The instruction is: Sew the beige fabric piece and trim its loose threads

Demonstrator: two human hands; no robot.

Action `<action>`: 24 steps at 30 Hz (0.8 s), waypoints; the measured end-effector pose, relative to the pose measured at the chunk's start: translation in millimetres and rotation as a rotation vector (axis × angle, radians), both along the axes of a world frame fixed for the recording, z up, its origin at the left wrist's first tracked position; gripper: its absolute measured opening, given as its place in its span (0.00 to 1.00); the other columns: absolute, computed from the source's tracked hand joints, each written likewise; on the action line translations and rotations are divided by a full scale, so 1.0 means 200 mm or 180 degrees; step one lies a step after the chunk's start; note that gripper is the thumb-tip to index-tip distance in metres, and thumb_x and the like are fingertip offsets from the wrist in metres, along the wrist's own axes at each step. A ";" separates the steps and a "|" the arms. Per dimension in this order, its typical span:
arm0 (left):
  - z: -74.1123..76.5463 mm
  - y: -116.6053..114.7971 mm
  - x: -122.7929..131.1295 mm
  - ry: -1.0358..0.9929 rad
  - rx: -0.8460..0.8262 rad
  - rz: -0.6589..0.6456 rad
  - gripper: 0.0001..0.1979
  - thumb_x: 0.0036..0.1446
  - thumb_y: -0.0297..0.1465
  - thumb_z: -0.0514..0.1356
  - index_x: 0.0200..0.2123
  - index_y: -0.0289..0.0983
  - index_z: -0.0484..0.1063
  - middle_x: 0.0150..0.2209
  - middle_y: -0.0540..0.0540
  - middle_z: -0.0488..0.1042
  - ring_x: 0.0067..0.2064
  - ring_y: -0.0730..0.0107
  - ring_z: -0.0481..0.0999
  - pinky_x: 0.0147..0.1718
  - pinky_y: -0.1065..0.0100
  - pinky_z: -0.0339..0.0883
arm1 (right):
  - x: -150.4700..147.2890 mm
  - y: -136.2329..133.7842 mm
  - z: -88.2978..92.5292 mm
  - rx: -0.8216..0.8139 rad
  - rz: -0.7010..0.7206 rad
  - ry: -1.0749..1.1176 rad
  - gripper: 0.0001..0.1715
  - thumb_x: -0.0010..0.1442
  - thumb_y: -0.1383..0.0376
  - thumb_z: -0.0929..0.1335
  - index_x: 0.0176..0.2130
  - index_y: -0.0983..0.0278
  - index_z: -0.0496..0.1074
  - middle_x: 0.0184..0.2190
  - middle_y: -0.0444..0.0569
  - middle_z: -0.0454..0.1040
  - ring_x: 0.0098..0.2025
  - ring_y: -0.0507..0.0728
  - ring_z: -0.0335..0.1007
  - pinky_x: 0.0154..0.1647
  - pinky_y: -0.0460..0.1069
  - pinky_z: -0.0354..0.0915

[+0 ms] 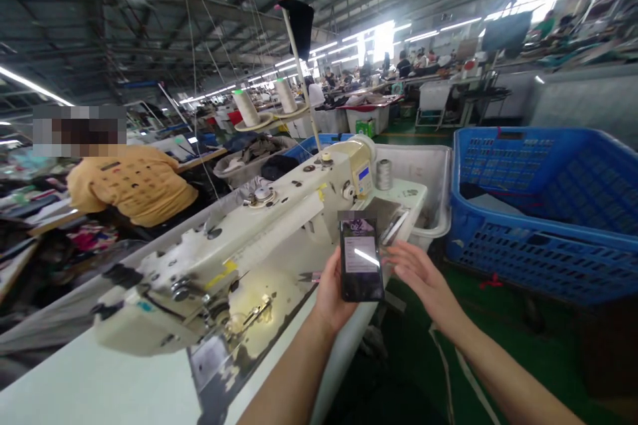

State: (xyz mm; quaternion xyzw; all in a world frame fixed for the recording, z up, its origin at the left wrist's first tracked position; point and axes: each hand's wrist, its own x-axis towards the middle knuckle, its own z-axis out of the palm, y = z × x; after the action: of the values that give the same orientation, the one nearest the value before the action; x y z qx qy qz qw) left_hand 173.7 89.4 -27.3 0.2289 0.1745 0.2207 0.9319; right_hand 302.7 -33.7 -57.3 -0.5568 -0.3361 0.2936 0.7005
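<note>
My left hand (333, 295) is wrapped round a dark smartphone (361, 282), held upright above the sewing table's front edge. The phone's screen is lit, showing a clock and pale panels, with a streak of reflected light across it. My right hand (416, 275) is at the phone's right edge, its fingers stretched out; I cannot tell whether the fingertips touch the phone. Left of the phone, the pointed blades of snips (310, 277) lie on the table. Beyond my hands stands a large cream sewing machine (279, 226), its lamp lighting the needle area.
A grey thread cone (383, 174) stands at the table's far end, by the machine's control panel (363, 176). Blue crates (528, 239) and a white bin (438, 192) are on the right. A person in a yellow shirt (132, 186) sits at the left. Thread cones (246, 108) stand overhead.
</note>
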 end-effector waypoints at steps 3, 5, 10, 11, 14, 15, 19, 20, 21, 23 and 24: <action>0.00 0.00 0.00 0.0089 -0.0050 0.0230 0.18 0.66 0.39 0.54 0.46 0.31 0.75 0.43 0.42 0.79 0.49 0.59 0.77 0.58 0.57 0.63 | -0.06 0.08 0.05 0.0134 0.0189 -0.0067 0.36 0.57 0.50 0.71 0.59 0.57 0.59 0.57 0.55 0.68 0.59 0.61 0.66 0.60 0.61 0.65; 0.00 0.00 0.00 0.0075 0.0046 0.0156 0.19 0.67 0.39 0.52 0.46 0.30 0.76 0.42 0.41 0.79 0.49 0.59 0.77 0.57 0.57 0.63 | -0.10 0.11 0.06 0.0186 0.0269 -0.0150 0.36 0.58 0.51 0.71 0.60 0.57 0.57 0.58 0.55 0.66 0.60 0.61 0.65 0.60 0.60 0.64; 0.00 0.00 0.01 -0.0007 0.0258 0.0048 0.22 0.67 0.40 0.50 0.46 0.29 0.76 0.40 0.40 0.80 0.48 0.57 0.78 0.54 0.57 0.66 | -0.18 0.12 0.04 -0.0160 0.0426 -0.0213 0.50 0.51 0.63 0.71 0.66 0.56 0.47 0.57 0.52 0.65 0.59 0.62 0.65 0.60 0.61 0.64; 0.00 0.00 0.01 -0.0010 0.0258 0.0057 0.22 0.67 0.40 0.50 0.46 0.30 0.76 0.40 0.40 0.80 0.48 0.57 0.78 0.54 0.57 0.66 | -0.18 0.12 0.04 -0.0201 0.0457 -0.0238 0.54 0.50 0.66 0.71 0.68 0.56 0.44 0.57 0.52 0.65 0.60 0.62 0.64 0.60 0.61 0.64; -0.01 0.00 0.02 -0.0014 0.0236 0.0087 0.20 0.66 0.40 0.51 0.45 0.30 0.76 0.40 0.40 0.80 0.47 0.57 0.78 0.53 0.57 0.67 | -0.18 0.10 0.04 -0.0276 0.0517 -0.0322 0.59 0.48 0.70 0.70 0.69 0.55 0.39 0.59 0.53 0.63 0.61 0.63 0.62 0.58 0.61 0.66; -0.01 0.01 0.02 -0.0023 0.0224 0.0099 0.20 0.66 0.40 0.52 0.45 0.31 0.76 0.40 0.41 0.80 0.47 0.57 0.78 0.53 0.57 0.67 | -0.18 0.10 0.04 -0.0312 0.0533 -0.0350 0.59 0.48 0.70 0.70 0.70 0.55 0.39 0.60 0.53 0.63 0.62 0.63 0.62 0.59 0.61 0.66; 0.00 0.00 0.03 -0.0046 0.0159 0.0129 0.19 0.66 0.39 0.52 0.43 0.31 0.76 0.41 0.41 0.80 0.46 0.57 0.78 0.53 0.56 0.68 | -0.17 0.09 0.07 -0.0386 0.0566 -0.0420 0.59 0.48 0.70 0.70 0.70 0.57 0.39 0.64 0.55 0.59 0.66 0.64 0.56 0.62 0.62 0.62; 0.00 0.00 0.03 -0.0037 0.0148 0.0125 0.19 0.66 0.39 0.52 0.43 0.30 0.76 0.41 0.41 0.80 0.46 0.57 0.78 0.52 0.56 0.68 | -0.18 0.10 0.08 -0.0395 0.0587 -0.0424 0.60 0.48 0.70 0.70 0.70 0.57 0.39 0.64 0.55 0.59 0.67 0.64 0.55 0.63 0.62 0.62; 0.00 0.00 0.02 -0.0029 0.0144 0.0117 0.20 0.66 0.39 0.52 0.43 0.30 0.76 0.41 0.41 0.79 0.46 0.57 0.78 0.52 0.57 0.68 | -0.18 0.10 0.09 -0.0398 0.0601 -0.0431 0.60 0.47 0.70 0.70 0.70 0.57 0.38 0.64 0.55 0.59 0.67 0.64 0.55 0.63 0.62 0.62; 0.00 0.00 0.01 -0.0035 0.0165 0.0114 0.20 0.66 0.40 0.52 0.43 0.30 0.76 0.41 0.41 0.79 0.46 0.58 0.78 0.52 0.57 0.68 | -0.19 0.10 0.11 -0.0387 0.0615 -0.0476 0.60 0.47 0.70 0.70 0.70 0.57 0.38 0.64 0.55 0.58 0.67 0.64 0.55 0.63 0.62 0.62; 0.00 0.00 0.01 -0.0043 0.0182 0.0112 0.20 0.65 0.40 0.52 0.43 0.30 0.76 0.41 0.41 0.79 0.46 0.58 0.78 0.52 0.57 0.68 | -0.19 0.10 0.12 -0.0380 0.0616 -0.0509 0.60 0.47 0.70 0.70 0.70 0.58 0.38 0.65 0.55 0.58 0.67 0.64 0.54 0.63 0.62 0.62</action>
State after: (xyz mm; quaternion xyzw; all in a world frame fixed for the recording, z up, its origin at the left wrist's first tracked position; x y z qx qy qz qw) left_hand 175.9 90.1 -27.0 0.2509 0.1659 0.2434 0.9221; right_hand 264.5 -14.1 -33.9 -0.5841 -0.4249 0.3339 0.6056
